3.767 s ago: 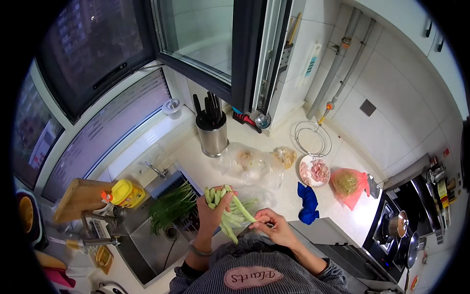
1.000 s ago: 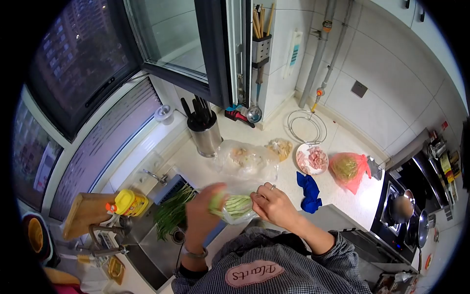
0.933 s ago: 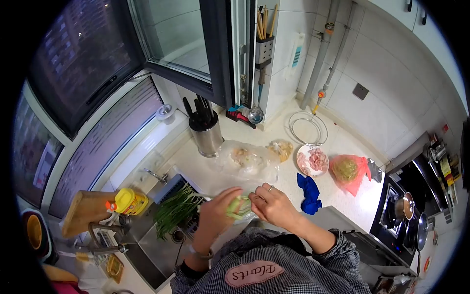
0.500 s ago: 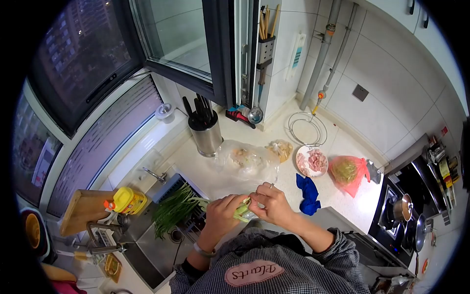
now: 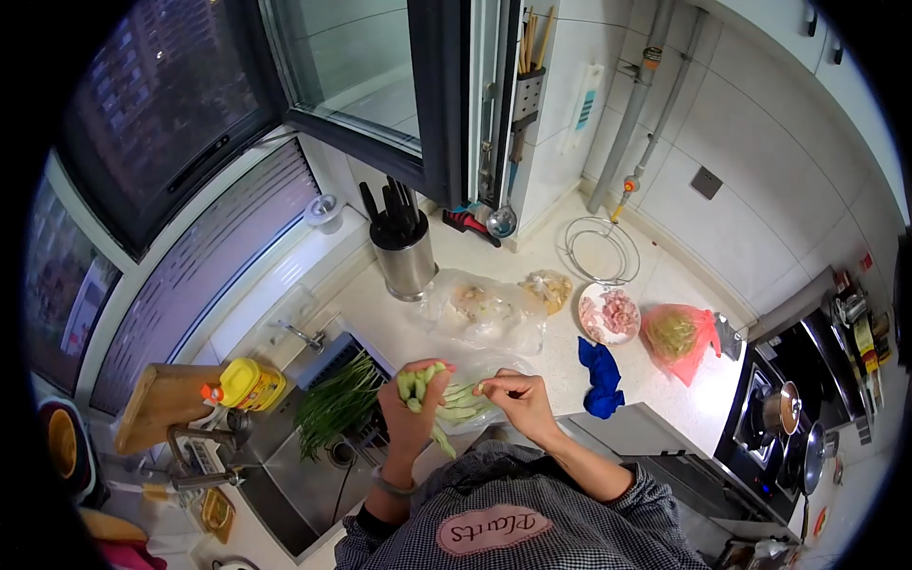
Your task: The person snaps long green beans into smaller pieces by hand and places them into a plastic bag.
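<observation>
A bunch of green bean pods [image 5: 415, 382] sticks out of my left hand [image 5: 408, 418], whose fingers are wrapped round it. More long pale green pods [image 5: 462, 402] lie in a clear plastic bag [image 5: 489, 366] at the counter's front edge, between my hands. My right hand [image 5: 518, 401] is over the bag's right side, thumb and fingers pinched together; whatever they may hold is too small to make out. Left of my left hand, long green leafy stalks [image 5: 332, 404] lie over a rack at the sink.
Behind the bag are another clear bag [image 5: 480, 309], a knife block [image 5: 406, 256] and a plate of cut meat [image 5: 609, 314]. A blue cloth [image 5: 599, 377] and red bag [image 5: 676, 337] lie to the right, before the stove [image 5: 755, 418]. The sink [image 5: 294, 484] is at left.
My hands, together half a second ago, have moved apart. The left has turned and shows its bunch of pods; the right is farther right. The pods in the bag are uncovered.
</observation>
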### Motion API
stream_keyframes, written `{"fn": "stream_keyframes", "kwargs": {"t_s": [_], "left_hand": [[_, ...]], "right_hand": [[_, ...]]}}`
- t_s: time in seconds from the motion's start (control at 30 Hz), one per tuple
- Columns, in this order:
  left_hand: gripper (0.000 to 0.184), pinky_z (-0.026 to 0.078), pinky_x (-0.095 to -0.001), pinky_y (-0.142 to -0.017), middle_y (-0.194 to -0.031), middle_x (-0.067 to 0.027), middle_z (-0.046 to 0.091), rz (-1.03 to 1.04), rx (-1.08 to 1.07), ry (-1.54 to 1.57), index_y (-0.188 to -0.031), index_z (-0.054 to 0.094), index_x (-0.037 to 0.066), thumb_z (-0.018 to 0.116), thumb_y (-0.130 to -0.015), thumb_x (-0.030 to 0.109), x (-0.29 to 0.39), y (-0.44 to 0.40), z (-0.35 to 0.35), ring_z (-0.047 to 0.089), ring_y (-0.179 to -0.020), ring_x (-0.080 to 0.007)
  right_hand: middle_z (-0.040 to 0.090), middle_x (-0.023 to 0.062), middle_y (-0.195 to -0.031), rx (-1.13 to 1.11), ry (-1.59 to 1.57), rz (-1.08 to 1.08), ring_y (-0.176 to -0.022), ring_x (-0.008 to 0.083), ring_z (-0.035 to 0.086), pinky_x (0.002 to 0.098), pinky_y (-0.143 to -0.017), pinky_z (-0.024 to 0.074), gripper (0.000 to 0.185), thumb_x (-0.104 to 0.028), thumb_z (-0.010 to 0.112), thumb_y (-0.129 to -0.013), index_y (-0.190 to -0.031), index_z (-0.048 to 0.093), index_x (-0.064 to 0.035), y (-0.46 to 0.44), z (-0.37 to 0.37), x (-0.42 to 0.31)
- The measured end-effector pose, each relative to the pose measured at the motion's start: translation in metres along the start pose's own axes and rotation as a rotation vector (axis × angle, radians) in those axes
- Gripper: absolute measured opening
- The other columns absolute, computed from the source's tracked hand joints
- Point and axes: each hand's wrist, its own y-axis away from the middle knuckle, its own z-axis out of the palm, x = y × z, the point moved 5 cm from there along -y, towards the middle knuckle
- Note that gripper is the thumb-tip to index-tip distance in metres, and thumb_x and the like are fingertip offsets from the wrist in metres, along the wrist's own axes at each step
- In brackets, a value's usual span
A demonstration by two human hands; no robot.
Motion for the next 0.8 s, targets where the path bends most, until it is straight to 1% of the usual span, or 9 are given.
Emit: {"fn": "stream_keyframes", "kwargs": {"t_s": [0.1, 0.27, 0.4, 0.43, 0.47, 0.5, 0.6, 0.67, 0.8], "left_hand": [[0.015, 0.045, -0.0228, -0.053, -0.091, -0.0140, 0.070, -0.005, 0.140, 0.165, -0.099, 0.063, -0.006, 0.062, -0.089, 0.006, -0.001, -0.005, -0.017, 0.054, -0.057, -0.0073], [0.016, 0.043, -0.0211, -0.054, -0.088, -0.0129, 0.070, 0.037, 0.296, 0.137, -0.099, 0.063, -0.005, 0.064, -0.089, 0.007, 0.001, 0.002, -0.055, 0.055, -0.060, -0.0066], [0.019, 0.044, -0.0222, -0.056, -0.081, -0.0078, 0.069, -0.071, 0.345, -0.014, -0.103, 0.064, -0.004, 0.066, -0.088, 0.007, -0.007, 0.023, -0.091, 0.053, -0.063, -0.0062], [0.020, 0.046, -0.0226, -0.059, -0.081, -0.0075, 0.069, -0.038, 0.325, -0.053, -0.103, 0.064, -0.002, 0.068, -0.088, 0.009, -0.006, 0.029, -0.092, 0.056, -0.065, -0.0066], [0.021, 0.048, -0.0230, -0.061, -0.080, -0.0072, 0.069, -0.002, 0.296, -0.089, -0.104, 0.065, -0.001, 0.069, -0.087, 0.010, -0.006, 0.034, -0.092, 0.059, -0.068, -0.0069], [0.021, 0.048, -0.0230, -0.061, -0.080, -0.0072, 0.069, -0.008, 0.342, -0.105, -0.104, 0.065, -0.001, 0.069, -0.087, 0.010, -0.009, 0.042, -0.097, 0.059, -0.068, -0.0069], [0.022, 0.051, -0.0247, -0.065, -0.084, -0.0096, 0.070, -0.103, 0.162, -0.367, -0.104, 0.066, 0.003, 0.071, -0.086, 0.014, -0.023, 0.055, -0.091, 0.065, -0.074, -0.0104], [0.023, 0.052, -0.0269, -0.066, -0.089, -0.0115, 0.071, 0.000, 0.120, -0.432, -0.104, 0.067, 0.006, 0.073, -0.084, 0.016, -0.025, 0.062, -0.088, 0.069, -0.077, -0.0184], [0.024, 0.054, -0.0345, -0.069, -0.092, -0.0094, 0.070, -0.045, -0.101, -0.792, -0.102, 0.068, 0.012, 0.075, -0.080, 0.021, -0.038, 0.079, -0.103, 0.068, -0.081, -0.0259]], "right_hand": [[0.062, 0.0031, -0.078, -0.045, 0.052, 0.019, -0.067, 0.0079, 0.050, 0.0217, -0.061, 0.0393, 0.017, -0.003, 0.056, -0.090, -0.091, 0.072, 0.0025, -0.002, -0.004, 0.011], [0.062, 0.0033, -0.076, 0.055, -0.154, 0.444, -0.055, 0.0058, 0.045, 0.0209, -0.049, 0.0328, 0.021, -0.014, 0.053, -0.088, -0.086, 0.069, 0.0002, -0.040, -0.021, 0.079], [0.061, 0.0025, -0.071, 0.151, -0.013, 0.257, -0.057, 0.0082, 0.048, 0.0234, -0.052, 0.0362, 0.019, -0.012, 0.055, -0.082, -0.084, 0.070, -0.0001, -0.115, -0.047, 0.131], [0.067, 0.0132, -0.094, -0.040, 0.155, 0.206, -0.081, 0.0186, 0.061, 0.0293, -0.071, 0.0470, 0.033, -0.015, 0.056, -0.083, -0.107, 0.067, 0.0049, -0.149, -0.075, 0.184], [0.062, 0.0230, -0.117, 0.259, 0.398, 0.273, -0.109, 0.0276, 0.060, 0.0357, -0.094, 0.0447, 0.050, -0.017, 0.058, -0.085, -0.129, 0.053, 0.0073, -0.152, -0.069, 0.166], [0.044, 0.0288, -0.140, 0.169, 0.535, 0.269, -0.131, 0.0319, 0.045, 0.0363, -0.108, 0.0348, 0.069, -0.023, 0.059, -0.087, -0.142, 0.032, 0.0089, -0.163, -0.072, 0.178], [0.044, 0.0298, -0.139, 0.050, 0.772, 0.084, -0.133, 0.0305, 0.043, 0.0346, -0.110, 0.0320, 0.059, -0.018, 0.059, -0.088, -0.138, 0.042, 0.0072, -0.161, -0.068, 0.163], [0.063, 0.0238, -0.117, 0.064, 0.810, -0.064, -0.113, 0.0257, 0.060, 0.0336, -0.097, 0.0446, 0.043, -0.013, 0.054, -0.092, -0.131, 0.052, 0.0047, -0.159, -0.072, 0.169], [0.070, 0.0142, -0.085, 0.085, 0.510, 0.192, -0.086, 0.0206, 0.067, 0.0321, -0.077, 0.0512, 0.028, -0.008, 0.050, -0.094, -0.116, 0.063, 0.0007, -0.138, -0.053, 0.138]]}}
